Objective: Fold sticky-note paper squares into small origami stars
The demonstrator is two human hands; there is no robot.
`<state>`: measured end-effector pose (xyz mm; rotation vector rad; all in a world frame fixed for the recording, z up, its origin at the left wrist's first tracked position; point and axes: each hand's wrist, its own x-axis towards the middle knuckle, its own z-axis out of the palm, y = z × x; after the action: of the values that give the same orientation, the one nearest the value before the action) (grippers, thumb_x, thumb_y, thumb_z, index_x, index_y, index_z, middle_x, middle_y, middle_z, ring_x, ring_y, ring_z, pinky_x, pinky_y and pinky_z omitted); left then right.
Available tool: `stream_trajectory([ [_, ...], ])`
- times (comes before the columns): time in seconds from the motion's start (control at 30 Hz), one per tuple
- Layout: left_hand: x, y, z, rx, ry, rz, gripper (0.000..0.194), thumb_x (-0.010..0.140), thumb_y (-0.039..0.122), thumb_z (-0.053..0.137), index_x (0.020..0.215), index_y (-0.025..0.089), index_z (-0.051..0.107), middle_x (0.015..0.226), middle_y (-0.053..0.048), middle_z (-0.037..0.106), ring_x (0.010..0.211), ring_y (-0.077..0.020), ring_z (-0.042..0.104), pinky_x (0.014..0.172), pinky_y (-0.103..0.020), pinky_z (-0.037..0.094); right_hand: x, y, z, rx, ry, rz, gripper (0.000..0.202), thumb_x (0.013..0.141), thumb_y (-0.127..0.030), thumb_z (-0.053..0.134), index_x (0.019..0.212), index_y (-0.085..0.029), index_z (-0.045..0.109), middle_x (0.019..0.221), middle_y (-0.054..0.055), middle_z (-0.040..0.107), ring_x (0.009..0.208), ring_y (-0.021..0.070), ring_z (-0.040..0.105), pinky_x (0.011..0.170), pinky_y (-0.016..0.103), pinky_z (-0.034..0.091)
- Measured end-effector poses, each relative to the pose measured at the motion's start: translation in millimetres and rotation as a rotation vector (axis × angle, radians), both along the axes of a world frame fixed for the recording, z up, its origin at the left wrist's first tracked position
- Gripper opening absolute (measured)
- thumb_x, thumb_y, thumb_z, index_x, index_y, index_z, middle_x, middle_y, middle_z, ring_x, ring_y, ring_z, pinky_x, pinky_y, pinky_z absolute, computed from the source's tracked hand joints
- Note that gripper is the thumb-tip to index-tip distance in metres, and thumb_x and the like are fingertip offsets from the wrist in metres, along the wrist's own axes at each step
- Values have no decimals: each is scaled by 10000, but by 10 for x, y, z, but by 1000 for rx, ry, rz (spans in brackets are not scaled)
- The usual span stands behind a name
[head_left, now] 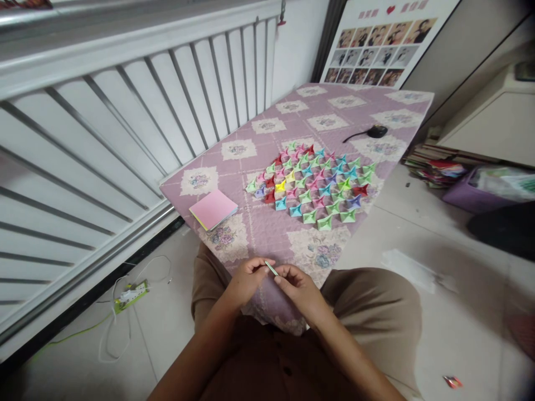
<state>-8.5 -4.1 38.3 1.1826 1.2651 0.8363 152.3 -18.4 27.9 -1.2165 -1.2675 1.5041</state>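
Observation:
A small, narrow piece of folded pale green paper (271,268) is pinched between my two hands, seen almost edge-on. My left hand (248,281) holds its upper left end and my right hand (296,284) its lower right end, with the fingers of both closed. Beyond my hands, many small folded paper pieces (309,215) stand in slanting rows, in green, blue, pink, red, purple and yellow. To the left of them lies a stack of square paper (214,208) with a pink sheet on top.
A flowered pink cloth (267,150) covers the table. A black object with a cable (377,131) lies at the back right. A white radiator (125,111) borders the left side. On the floor is a power strip (132,296); a purple bin (476,192) stands at the right.

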Motion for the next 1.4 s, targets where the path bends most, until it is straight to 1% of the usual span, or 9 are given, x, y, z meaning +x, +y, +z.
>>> stream_trajectory([
  [0.17, -45, -4, 84, 42, 35, -43, 163, 815, 257, 543, 790, 156, 669, 853, -29, 671, 805, -157, 579, 765, -255, 441, 6, -35, 103, -112, 61, 14, 303, 778, -486, 623, 843, -191, 630, 741, -8, 587, 684, 131, 505, 657, 258, 413],
  [0.27, -62, -10, 96, 21, 23, -91, 173, 814, 284, 541, 796, 154, 654, 758, -9, 637, 712, -136, 548, 695, -238, 424, 15, -39, 143, -145, 75, 23, 325, 783, -504, 623, 786, -179, 617, 718, -15, 561, 684, 121, 477, 669, 250, 382],
  [0.4, -56, -20, 116, -31, -45, -120, 181, 802, 303, 551, 822, 152, 648, 688, 4, 598, 675, -127, 531, 677, -237, 416, 14, -42, 157, -191, 126, 52, 332, 777, -507, 637, 746, -178, 600, 702, -18, 550, 678, 116, 460, 667, 250, 360],
  [0.6, -46, -34, 170, -36, -65, -158, 178, 795, 294, 555, 844, 153, 653, 725, -3, 606, 696, -129, 542, 700, -247, 429, 10, -53, 131, -303, 185, 83, 362, 764, -528, 645, 709, -178, 574, 616, -38, 511, 575, 90, 381, 560, 231, 294],
  [0.83, -55, -24, 203, 26, 9, -209, 165, 814, 265, 534, 842, 154, 652, 746, 2, 596, 717, -126, 529, 701, -236, 419, 54, -30, 132, -271, 157, 86, 366, 740, -520, 673, 712, -166, 582, 590, -49, 484, 564, 80, 356, 552, 226, 270],
  [1.0, -45, -28, 192, 2, -2, -198, 178, 813, 246, 535, 885, 159, 672, 757, -2, 610, 727, -130, 545, 718, -243, 432, 45, -31, 112, -287, 178, 90, 358, 747, -516, 660, 725, -167, 583, 603, -43, 492, 569, 84, 369, 539, 221, 274],
  [1.13, -46, -28, 194, 6, 12, -202, 194, 819, 234, 530, 912, 165, 684, 808, -11, 635, 754, -136, 565, 730, -244, 443, 49, -24, 111, -278, 100, 92, 360, 771, -519, 621, 722, -164, 581, 608, -46, 473, 560, 81, 352, 537, 220, 283],
  [1.3, -45, -16, 132, -2, 56, -182, 214, 813, 194, 520, 953, 175, 681, 901, -19, 666, 834, -155, 588, 778, -257, 447, 67, 12, 115, -125, -92, 107, 322, 828, -476, 533, 706, -179, 563, 626, -44, 457, 581, 94, 379, 554, 224, 317],
  [1.4, -32, -20, 78, -4, 75, -146, 233, 796, 169, 534, 994, 170, 655, 950, -29, 666, 877, -161, 589, 814, -269, 445, 66, 37, 126, -32, -160, 101, 246, 817, -413, 519, 735, -185, 564, 652, -34, 488, 605, 106, 420, 572, 229, 348],
])
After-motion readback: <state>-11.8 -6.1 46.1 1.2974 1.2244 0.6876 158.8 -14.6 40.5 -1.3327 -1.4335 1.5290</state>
